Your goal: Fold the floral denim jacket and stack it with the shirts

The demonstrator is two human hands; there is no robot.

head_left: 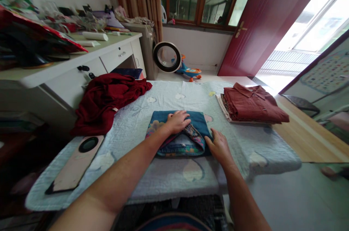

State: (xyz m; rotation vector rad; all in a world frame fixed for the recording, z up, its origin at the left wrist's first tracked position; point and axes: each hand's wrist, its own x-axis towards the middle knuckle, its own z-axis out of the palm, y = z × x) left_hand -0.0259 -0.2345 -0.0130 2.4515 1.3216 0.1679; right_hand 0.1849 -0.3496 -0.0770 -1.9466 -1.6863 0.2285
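Note:
A folded blue garment [197, 117] with a floral pattern lies on the cloth-covered board in front of me. Its near side shows a patterned opening, with the inside partly visible. My left hand [178, 121] rests on top of the garment, fingers stretched out across the fabric. At the garment's right edge is my right hand [219, 144], thumb and fingers apart, the thumb touching or very close to the fabric. The part of the garment under my left hand is hidden.
Folded clothes topped by a rust-red shirt [251, 102] are stacked at the right. A dark red cloth [109, 96] lies crumpled at the left, by a pale ironing-board end [75, 167]. Behind are a white desk [109, 56] and a washing machine [148, 47] with its round door open.

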